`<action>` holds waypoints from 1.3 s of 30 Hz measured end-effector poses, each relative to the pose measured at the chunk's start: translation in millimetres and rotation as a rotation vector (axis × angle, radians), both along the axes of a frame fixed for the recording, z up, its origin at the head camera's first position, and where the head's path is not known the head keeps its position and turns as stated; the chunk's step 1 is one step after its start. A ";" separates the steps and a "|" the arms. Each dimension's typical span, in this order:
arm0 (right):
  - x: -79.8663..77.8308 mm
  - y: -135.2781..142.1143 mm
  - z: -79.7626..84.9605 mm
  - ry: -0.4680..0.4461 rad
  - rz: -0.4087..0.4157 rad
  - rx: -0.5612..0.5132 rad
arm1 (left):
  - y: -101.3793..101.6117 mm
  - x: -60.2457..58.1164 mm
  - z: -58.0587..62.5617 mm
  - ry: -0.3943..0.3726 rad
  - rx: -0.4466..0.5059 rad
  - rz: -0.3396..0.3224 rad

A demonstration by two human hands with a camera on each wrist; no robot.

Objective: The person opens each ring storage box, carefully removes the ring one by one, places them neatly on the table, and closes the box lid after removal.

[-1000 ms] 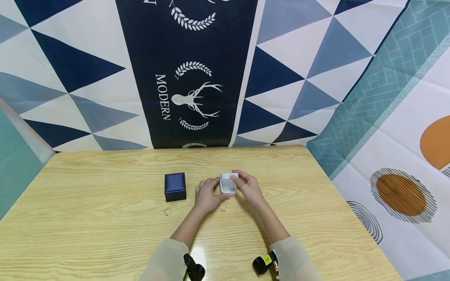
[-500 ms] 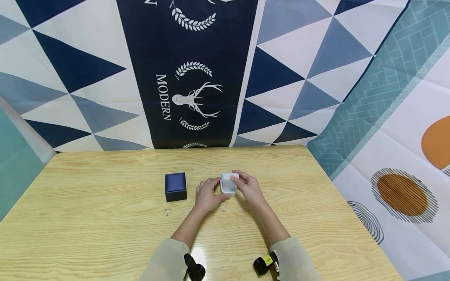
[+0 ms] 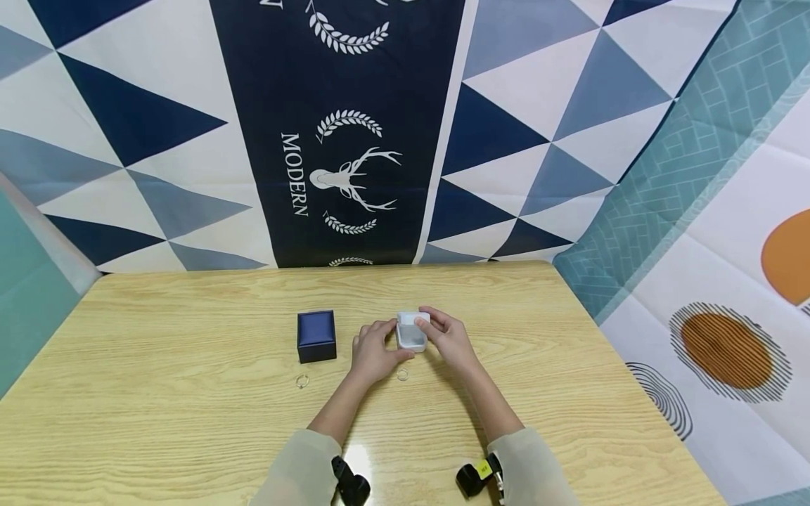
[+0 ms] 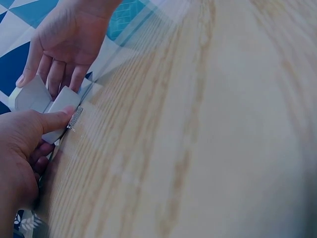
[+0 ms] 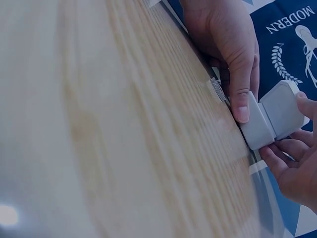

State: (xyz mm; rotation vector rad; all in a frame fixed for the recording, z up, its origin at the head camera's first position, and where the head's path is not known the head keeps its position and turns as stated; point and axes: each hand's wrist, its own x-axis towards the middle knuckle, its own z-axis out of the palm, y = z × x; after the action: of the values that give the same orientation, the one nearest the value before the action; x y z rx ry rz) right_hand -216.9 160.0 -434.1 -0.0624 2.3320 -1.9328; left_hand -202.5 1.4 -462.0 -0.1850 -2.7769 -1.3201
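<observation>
A small white ring box (image 3: pixel 413 342), its lid raised, stands on the wooden table between both hands. My left hand (image 3: pixel 372 355) grips its base, the thumb across the front wall in the left wrist view. From the other side my right hand (image 3: pixel 451 339) pinches the lid, with the thumb at the lid's edge (image 5: pixel 289 101) in the right wrist view. The other right fingers lie beside the box. A ring set with small sparkling stones (image 4: pixel 75 117) rests on the table just in front of the box, near the left thumb.
Left of the hands stands a closed dark blue box (image 3: pixel 316 337) with a cushioned top. A second thin ring (image 3: pixel 301 387) lies in front of it. The wooden table (image 3: pixel 190 422) meets a patterned cloth backdrop (image 3: pixel 354 232) at its far edge.
</observation>
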 end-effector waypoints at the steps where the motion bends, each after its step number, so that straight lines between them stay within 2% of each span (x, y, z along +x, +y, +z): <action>1: 0.2 0.3 0.1 -0.001 0.000 0.001 | -0.1 0.0 0.0 0.002 0.001 0.000; 13: 0.3 1.6 -0.9 -0.009 0.007 -0.024 | -0.4 0.3 1.4 -0.006 0.006 0.002; 20: 2.5 2.1 -1.6 0.062 0.017 -0.020 | -0.6 1.3 1.6 -0.009 0.008 0.003; 29: 0.1 4.1 -0.2 -0.022 0.023 -0.004 | -0.4 0.6 2.5 -0.020 0.019 -0.001; 39: 0.6 5.3 0.2 -0.012 0.044 -0.006 | -0.6 1.1 3.8 -0.022 0.016 -0.001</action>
State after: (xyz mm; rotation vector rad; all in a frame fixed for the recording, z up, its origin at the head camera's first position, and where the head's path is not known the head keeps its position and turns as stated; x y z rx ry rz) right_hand -216.2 165.3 -433.9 -0.1008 2.2977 -1.9148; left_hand -201.4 0.8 -458.2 -0.1725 -2.7839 -1.3516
